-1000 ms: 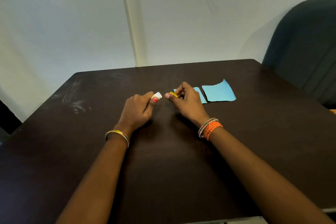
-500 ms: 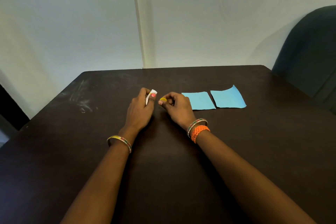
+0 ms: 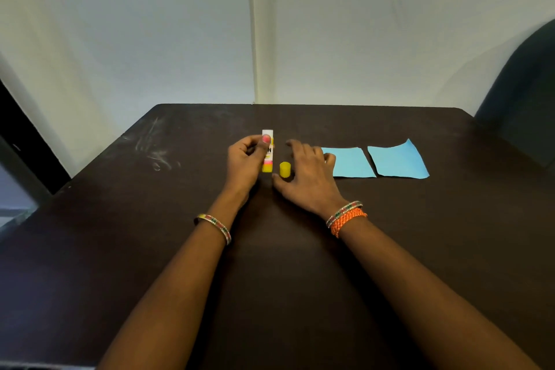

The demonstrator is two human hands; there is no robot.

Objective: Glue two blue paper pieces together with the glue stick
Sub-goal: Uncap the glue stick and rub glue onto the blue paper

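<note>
The glue stick [image 3: 267,151] is standing upright, its yellow base at or just above the table [image 3: 420,249], and the left hand [image 3: 244,164] is pinching its barrel between thumb and fingers. Its white top is showing uncapped. The yellow cap [image 3: 284,169] is standing on the table just beside the stick's base, and the right hand [image 3: 306,173] is hovering over it with fingers spread, gripping nothing; whether the palm is touching the cap cannot be told.

The near blue paper [image 3: 350,161] is lying flat just beyond the right fingertips, and the far blue paper [image 3: 398,161] is lying beside it with a narrow gap between, its far corner curling up slightly. Both are sitting to the right of the stick, apart from it, with the right hand between.

Risks, as judged:
- The spread right hand is passing close to the cap and could be knocking it over or rolling it away.
- The papers are lying loose and unweighted; dragging glue across one without holding it could be sliding or creasing it.
- The curled corner could be lifting from the joint unless pressed down.
- Exposed glue could be smearing the table.
</note>
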